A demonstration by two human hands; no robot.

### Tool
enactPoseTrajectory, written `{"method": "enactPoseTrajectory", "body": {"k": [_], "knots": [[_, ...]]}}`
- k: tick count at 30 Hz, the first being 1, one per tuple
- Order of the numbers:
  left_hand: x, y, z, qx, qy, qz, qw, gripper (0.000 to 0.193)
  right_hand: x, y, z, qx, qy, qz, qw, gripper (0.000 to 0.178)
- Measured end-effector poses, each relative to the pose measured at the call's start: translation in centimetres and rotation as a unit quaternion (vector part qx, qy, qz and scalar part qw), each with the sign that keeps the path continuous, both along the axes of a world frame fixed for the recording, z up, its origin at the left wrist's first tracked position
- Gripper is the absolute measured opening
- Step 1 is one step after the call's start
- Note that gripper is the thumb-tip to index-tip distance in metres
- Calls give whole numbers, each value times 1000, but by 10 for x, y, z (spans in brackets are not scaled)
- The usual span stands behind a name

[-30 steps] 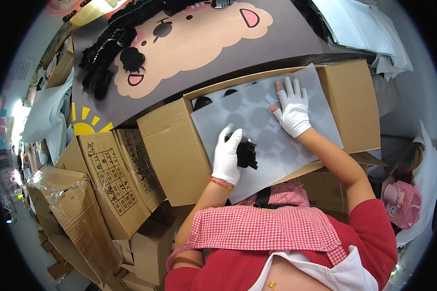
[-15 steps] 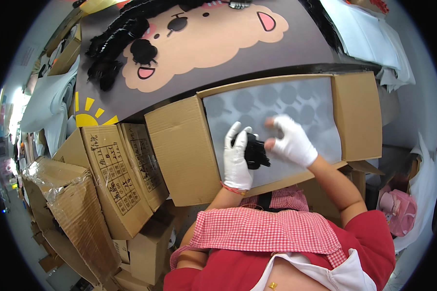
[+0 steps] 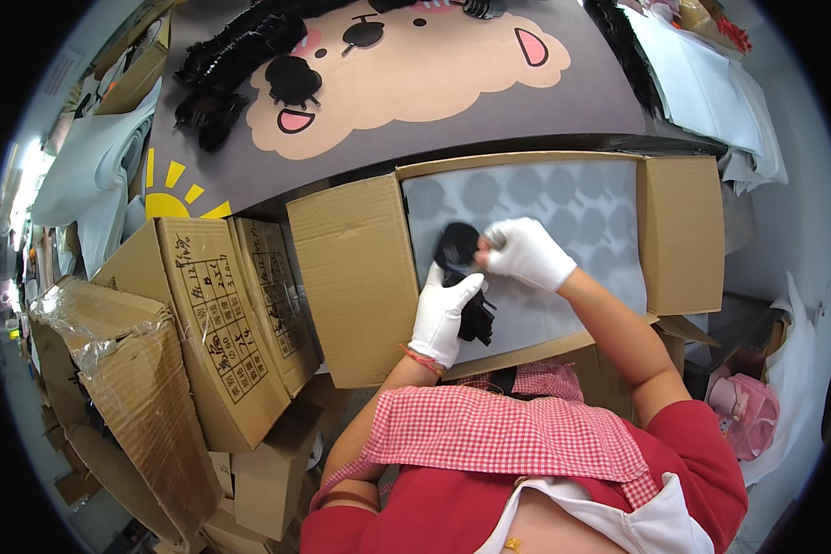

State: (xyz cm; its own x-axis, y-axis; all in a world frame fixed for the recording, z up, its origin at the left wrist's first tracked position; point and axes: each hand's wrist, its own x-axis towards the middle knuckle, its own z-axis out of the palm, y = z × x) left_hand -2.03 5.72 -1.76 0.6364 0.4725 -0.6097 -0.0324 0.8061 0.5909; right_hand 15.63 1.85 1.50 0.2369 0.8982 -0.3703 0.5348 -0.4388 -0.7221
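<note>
My left hand (image 3: 439, 319), in a white glove, is closed around a stack of flat black round pieces with short stems (image 3: 458, 247). The stack is held over the open cardboard box (image 3: 346, 277), its stems toward me. My right hand (image 3: 532, 254), also gloved with bare fingertips, pinches at the right edge of the stack's top. Whether one piece is separated there cannot be made out through the blur. Inside the box lies a translucent white sheet (image 3: 563, 300), with rows of similar dark round shapes showing through.
Beyond the box is a table with a cartoon-printed cover (image 3: 462, 74), bearing black bundles (image 3: 240, 55) and a few loose round pieces (image 3: 293, 81). Cardboard cartons (image 3: 217, 314) crowd the left. White sheets (image 3: 702, 92) lie far right; a pink bag (image 3: 746, 415) sits at right.
My right hand has moved left onto the stack, its fingers now pinching at the edge. My left hand has tilted the stack so a round face shows.
</note>
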Motion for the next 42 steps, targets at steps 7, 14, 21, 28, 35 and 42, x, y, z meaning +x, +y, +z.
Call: {"method": "enactPoseTrajectory", "body": {"k": [7,14,21,28,35,42], "knots": [[13,-4,18,4,44,81,996,75,23,18,-28,146,-175,-96,969,20],[27,-7,14,-19,34,127,991,65,103,-52,-33,117,-241,-231,935,20],[55,4,15,-119,-93,67,986,53,153,-96,-34,127,-326,-275,895,18],[90,-7,15,-46,-91,-16,995,56,163,-110,-4,112,-407,-238,875,15],[92,-27,26,119,-64,-36,990,50,37,-85,53,0,-15,-109,994,25],[47,-34,24,42,-133,49,989,61,-8,-75,52,4,-71,-44,996,23]]}}
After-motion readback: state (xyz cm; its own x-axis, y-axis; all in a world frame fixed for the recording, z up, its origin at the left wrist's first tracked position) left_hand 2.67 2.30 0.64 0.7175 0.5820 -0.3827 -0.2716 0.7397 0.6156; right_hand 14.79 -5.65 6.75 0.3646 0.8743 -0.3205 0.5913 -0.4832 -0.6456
